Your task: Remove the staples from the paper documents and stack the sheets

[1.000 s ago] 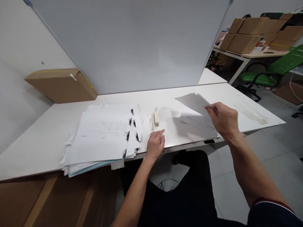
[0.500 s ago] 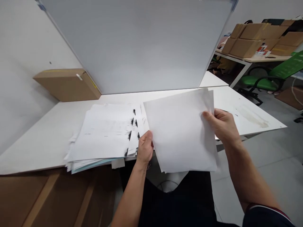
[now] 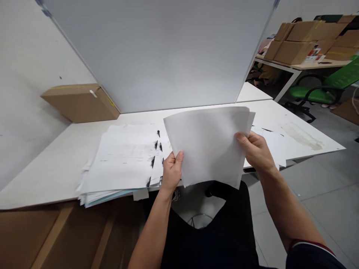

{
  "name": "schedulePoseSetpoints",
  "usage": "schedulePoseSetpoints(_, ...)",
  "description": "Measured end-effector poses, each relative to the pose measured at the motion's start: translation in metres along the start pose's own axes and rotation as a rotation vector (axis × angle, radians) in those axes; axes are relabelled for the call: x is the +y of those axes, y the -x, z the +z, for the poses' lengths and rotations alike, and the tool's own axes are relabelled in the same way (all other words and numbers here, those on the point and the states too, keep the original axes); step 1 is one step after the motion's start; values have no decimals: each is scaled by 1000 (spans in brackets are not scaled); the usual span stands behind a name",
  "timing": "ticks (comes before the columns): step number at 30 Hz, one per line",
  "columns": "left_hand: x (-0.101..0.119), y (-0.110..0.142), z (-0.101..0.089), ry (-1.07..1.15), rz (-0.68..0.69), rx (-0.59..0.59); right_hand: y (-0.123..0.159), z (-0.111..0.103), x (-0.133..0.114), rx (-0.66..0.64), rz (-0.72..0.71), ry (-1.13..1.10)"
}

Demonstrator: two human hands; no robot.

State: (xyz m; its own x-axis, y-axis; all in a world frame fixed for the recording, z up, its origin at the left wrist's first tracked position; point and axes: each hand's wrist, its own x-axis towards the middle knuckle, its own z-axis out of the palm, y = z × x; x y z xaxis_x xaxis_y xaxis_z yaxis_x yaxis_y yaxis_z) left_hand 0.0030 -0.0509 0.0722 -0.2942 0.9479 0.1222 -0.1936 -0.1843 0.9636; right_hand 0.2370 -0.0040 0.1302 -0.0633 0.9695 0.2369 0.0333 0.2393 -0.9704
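"Lower edges first: the held sheets (image 3: 207, 145) have come up since the last look, and the right hand (image 3: 258, 153) has eased inward a little."

"And the left hand (image 3: 172, 170)?"

"Closed on the near left edge of those sheets, thumb in front. Its other fingers are partly behind the paper, so I can't tell exactly how they lie."

"Same on the right?"

"Much the same — thumb pressed on the front face, fingers gripping from behind at the right edge. So the sheets hang between both hands, above the front edge of the tabletop (image 3: 53, 168), slightly bowed (more than one sheet, since a second edge peeks out at the right)."

"What sits around them?"

"Left of them, a thick paper stack (image 3: 120, 160) lies on the tabletop, ragged at its sides, with dark marks down its right part and a blue-green layer low down. Some loose sheets (image 3: 273, 145) lie beyond the right hand — farther right than the ones seen a second ago."

"Behind all that?"

"A big pale board (image 3: 168, 56) stands at the back, and a cardboard box (image 3: 81, 104) rests beside its lower left corner."
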Motion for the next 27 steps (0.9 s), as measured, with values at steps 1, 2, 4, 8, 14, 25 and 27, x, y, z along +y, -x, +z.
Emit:
schedulePoseSetpoints(1, 7, -2, 2, -25, 53, 33, -2, 0, -6, 14, -60, -6)
schedulePoseSetpoints(2, 16, -4, 4, -43, 111, 66, -3, 1, -12, 25, -121, -4)
schedulePoseSetpoints(4, 33, -8, 7, -61, 225, 107, -8, 3, -20, 34, -226, 1)
schedulePoseSetpoints(8, 52, -12, 8, -121, 395, 125, -14, 9, -12, -8, -250, -24)
schedulePoseSetpoints(14, 32, -19, -2, -172, 283, 33, -18, 22, 26, -112, -68, -90)
schedulePoseSetpoints(25, 23, -30, -10, -142, 229, -28, -27, 29, 37, -113, -72, -139)
schedulePoseSetpoints(27, 19, -31, -10, -125, 210, -41, -27, 30, 42, -131, -40, -144)
